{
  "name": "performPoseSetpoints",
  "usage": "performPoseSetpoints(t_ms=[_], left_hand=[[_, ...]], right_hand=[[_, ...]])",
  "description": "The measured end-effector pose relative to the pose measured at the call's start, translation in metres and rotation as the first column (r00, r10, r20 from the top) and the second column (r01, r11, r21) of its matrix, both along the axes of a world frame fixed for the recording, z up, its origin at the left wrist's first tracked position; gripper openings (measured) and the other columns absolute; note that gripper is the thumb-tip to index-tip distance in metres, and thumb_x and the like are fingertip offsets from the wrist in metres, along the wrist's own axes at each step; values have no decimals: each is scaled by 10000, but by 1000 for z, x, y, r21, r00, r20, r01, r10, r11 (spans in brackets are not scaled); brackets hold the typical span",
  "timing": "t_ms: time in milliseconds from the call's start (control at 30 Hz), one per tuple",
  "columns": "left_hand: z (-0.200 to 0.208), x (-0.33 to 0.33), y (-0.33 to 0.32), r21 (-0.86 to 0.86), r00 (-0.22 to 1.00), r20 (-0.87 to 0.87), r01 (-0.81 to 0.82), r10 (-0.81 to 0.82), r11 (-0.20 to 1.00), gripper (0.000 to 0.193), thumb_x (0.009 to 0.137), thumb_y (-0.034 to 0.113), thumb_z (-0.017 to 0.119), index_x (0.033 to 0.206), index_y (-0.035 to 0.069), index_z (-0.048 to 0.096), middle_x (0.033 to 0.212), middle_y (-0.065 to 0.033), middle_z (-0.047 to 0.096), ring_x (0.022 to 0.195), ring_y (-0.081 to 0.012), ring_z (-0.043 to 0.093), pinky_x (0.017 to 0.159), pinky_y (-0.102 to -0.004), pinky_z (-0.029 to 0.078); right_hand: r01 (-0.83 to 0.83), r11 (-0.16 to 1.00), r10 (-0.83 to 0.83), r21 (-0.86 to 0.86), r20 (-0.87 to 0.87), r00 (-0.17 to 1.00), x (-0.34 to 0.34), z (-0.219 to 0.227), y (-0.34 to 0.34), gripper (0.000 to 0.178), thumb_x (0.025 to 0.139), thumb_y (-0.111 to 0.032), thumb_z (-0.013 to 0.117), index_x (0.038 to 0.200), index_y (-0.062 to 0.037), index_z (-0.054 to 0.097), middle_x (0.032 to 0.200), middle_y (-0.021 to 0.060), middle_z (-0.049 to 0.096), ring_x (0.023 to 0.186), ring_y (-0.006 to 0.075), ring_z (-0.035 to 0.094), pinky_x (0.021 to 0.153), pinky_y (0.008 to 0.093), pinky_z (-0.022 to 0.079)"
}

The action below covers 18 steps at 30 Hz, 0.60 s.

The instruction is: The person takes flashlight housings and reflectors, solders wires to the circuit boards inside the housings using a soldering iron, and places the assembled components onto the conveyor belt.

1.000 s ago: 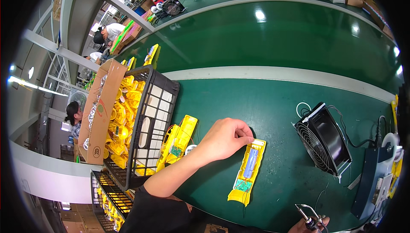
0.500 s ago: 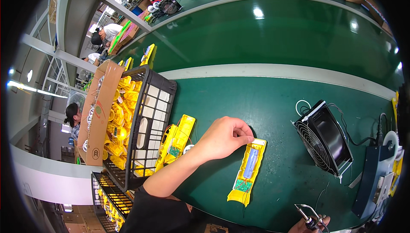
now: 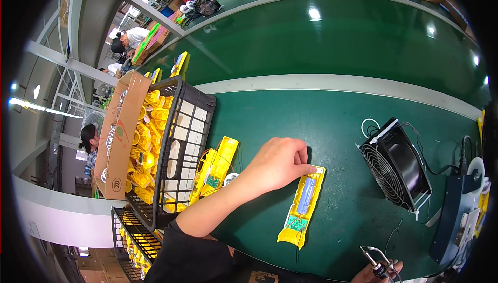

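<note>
A long yellow plastic housing [image 3: 289, 235] lies on the green bench in front of me, slightly slanted. In it sit a blue cylindrical battery [image 3: 306, 196] and, toward its near end, a small green circuit board [image 3: 296, 223] with thin wires. My left hand [image 3: 280, 163] reaches over from the left and is closed on the housing's far end, thumb against the edge; the other fingertips are partly hidden. At the lower right, my right hand [image 3: 369, 273] grips a soldering iron [image 3: 379, 268] with a curved metal tube beside its tip, which points up and left, apart from the housing.
Left of my arm lie more opened yellow housings [image 3: 220, 166], beside a black crate [image 3: 179, 143] and a cardboard box [image 3: 120, 137] with yellow parts. To the right stand a black fan [image 3: 397, 166] and a blue soldering unit [image 3: 452, 220] with cables. Beyond a pale rail [image 3: 332, 83] runs a green surface.
My left thumb has slid slightly right, over the housing's far end. The right hand still holds the soldering iron in nearly the same place. The whole view has shifted slightly.
</note>
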<state>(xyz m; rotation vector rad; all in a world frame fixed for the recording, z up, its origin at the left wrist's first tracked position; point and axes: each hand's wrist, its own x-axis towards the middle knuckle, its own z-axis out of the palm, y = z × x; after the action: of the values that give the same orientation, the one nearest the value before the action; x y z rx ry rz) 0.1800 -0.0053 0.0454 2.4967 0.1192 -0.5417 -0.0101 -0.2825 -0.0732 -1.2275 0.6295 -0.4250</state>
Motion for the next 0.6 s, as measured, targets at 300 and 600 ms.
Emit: performPoseSetpoints(t_ms=[300,600], left_hand=[[-17,13,11,-156,968,146,227,-204,961,235,719,196,679,810,-8,605,728,-105,602,631,-172,577,590,-277,446],[-17,4,24,-245,991,-31,118,-129,962,199,728,164,647,846,7,616,794,-89,628,695,-176,597,647,-268,465]], right_hand=[[-1,935,-80,-354,-214,974,-13,-17,-10,242,832,-225,517,948,-13,529,841,93,555,736,221,555,651,324,455],[-454,774,118,441,604,788,28,30,5,193,862,-183,469,956,-16,447,853,122,529,714,217,513,658,335,450]])
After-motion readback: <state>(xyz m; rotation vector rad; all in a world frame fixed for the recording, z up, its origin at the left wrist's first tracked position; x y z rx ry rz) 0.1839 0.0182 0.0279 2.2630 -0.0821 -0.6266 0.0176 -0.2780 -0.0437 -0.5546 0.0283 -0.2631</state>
